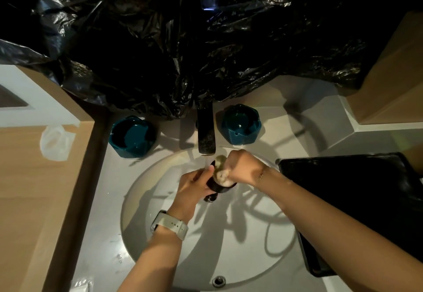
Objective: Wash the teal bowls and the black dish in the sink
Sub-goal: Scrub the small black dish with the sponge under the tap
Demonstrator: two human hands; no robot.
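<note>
Over the white round sink, my left hand grips a small black dish from its left side. My right hand clutches a soapy pale sponge and presses it into the dish. Water runs from the dark flat faucet onto the dish and my fingers. Two teal bowls stand on the counter behind the sink: one left of the faucet, the other right of it.
A black tray lies on the counter to the right of the sink. Crumpled black plastic sheeting covers the wall behind the faucet. A clear plastic bag lies on the wooden surface at left. The sink's overflow hole shows at the near rim.
</note>
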